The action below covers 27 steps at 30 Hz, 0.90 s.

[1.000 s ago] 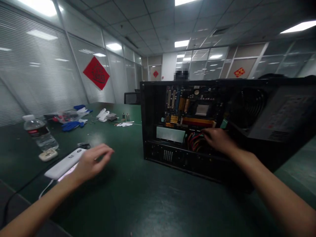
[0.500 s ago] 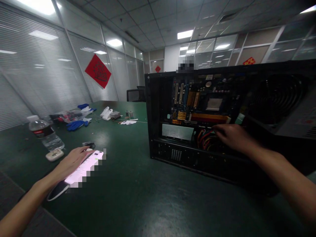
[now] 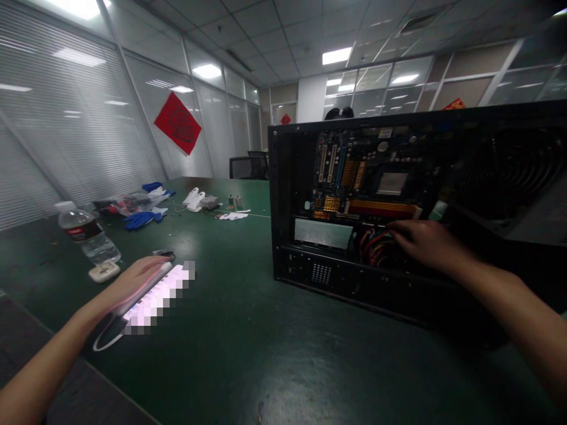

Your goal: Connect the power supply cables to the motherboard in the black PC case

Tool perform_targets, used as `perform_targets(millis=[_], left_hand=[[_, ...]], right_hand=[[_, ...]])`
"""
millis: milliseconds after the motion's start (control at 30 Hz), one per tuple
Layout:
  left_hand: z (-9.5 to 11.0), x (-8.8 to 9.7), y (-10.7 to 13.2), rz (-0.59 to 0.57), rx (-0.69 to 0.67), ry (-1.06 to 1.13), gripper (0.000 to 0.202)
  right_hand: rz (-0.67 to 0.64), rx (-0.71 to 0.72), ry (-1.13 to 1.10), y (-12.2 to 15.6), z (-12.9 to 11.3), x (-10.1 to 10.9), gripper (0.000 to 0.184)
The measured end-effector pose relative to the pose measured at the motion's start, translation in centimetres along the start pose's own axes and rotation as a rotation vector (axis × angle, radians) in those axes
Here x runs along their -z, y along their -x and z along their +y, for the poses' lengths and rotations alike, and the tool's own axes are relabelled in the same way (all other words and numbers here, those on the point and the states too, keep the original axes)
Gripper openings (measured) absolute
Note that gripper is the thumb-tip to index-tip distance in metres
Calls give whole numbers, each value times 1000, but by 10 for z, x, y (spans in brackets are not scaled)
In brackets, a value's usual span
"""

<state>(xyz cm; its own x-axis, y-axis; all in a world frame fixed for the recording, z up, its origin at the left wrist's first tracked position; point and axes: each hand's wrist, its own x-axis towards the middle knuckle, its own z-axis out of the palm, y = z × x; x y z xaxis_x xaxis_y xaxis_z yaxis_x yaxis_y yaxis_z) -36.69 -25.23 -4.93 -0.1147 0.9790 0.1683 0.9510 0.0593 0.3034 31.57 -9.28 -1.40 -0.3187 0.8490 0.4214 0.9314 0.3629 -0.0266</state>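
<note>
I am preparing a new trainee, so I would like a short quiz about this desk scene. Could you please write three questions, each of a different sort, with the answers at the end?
1. True or false: the right hand is close to the coloured wires at the open computer case.

2. Which of these is nearest to the left hand?
a) the red wall sign
b) the bright phone
c) the black chair

3. Fill in the missing word: the water bottle is on a ______ table.

Key: 1. True. 2. b. 3. green.
</note>
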Motion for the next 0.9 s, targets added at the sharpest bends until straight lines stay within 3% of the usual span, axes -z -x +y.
perform_targets(millis=[100,267,467,900], left_hand=[[7,0,1,-27,58,88,82],[18,0,2,-62,132,-23,83],[14,0,1,-97,151,51,83],[9,11,3,-189,-1,107,84]], right_hand=[[3,5,-7,-1,2,-1,27],[-5,-15,1,0,0,0,27],[-20,-30,12,0,-5,4,26],[6,-1,11,0,1,-1,28]])
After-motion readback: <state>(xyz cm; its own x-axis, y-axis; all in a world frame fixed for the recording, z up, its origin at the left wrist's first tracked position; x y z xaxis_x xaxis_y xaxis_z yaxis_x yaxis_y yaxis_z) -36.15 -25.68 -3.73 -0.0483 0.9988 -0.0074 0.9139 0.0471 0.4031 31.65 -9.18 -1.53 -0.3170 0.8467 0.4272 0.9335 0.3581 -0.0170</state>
